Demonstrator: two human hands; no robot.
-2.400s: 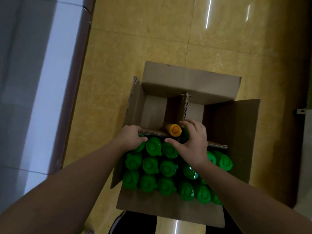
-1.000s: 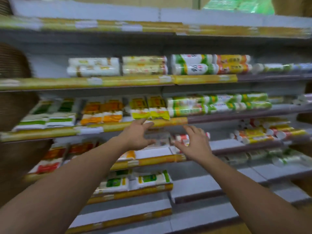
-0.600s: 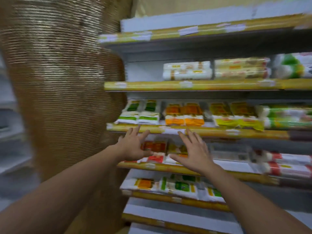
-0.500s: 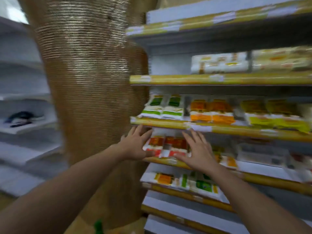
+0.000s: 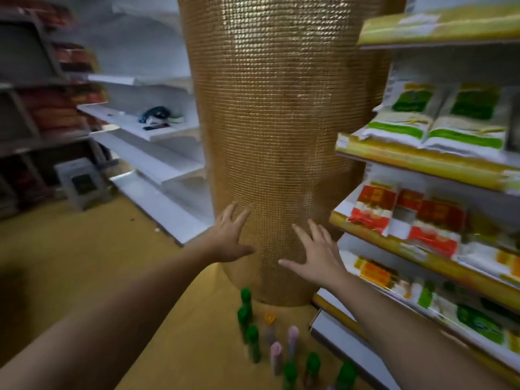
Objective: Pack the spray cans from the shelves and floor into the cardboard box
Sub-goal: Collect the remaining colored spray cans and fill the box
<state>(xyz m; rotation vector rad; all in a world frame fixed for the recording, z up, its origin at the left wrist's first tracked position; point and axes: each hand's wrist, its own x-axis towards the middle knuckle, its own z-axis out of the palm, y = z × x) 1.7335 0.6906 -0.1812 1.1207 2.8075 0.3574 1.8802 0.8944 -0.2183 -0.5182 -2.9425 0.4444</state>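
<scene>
Several spray cans stand upright on the yellow floor below my hands: green-capped ones (image 5: 251,334), pink-capped ones (image 5: 292,334) and one with an orange cap (image 5: 270,317). My left hand (image 5: 229,235) and my right hand (image 5: 316,256) are both held out in front of me with fingers spread, holding nothing, well above the cans. The cardboard box is out of view.
A wide gold mosaic column (image 5: 278,136) rises right behind my hands. Yellow-edged shelves (image 5: 422,161) with food packets run along the right. White shelves (image 5: 152,130) stand at the left, a grey step stool (image 5: 81,181) beyond them on the floor.
My view swung up from the box with green-capped cans, then left along the stocked shelves to the column. Both hands left the box and stay spread and unladen. Floor cans came into view.
</scene>
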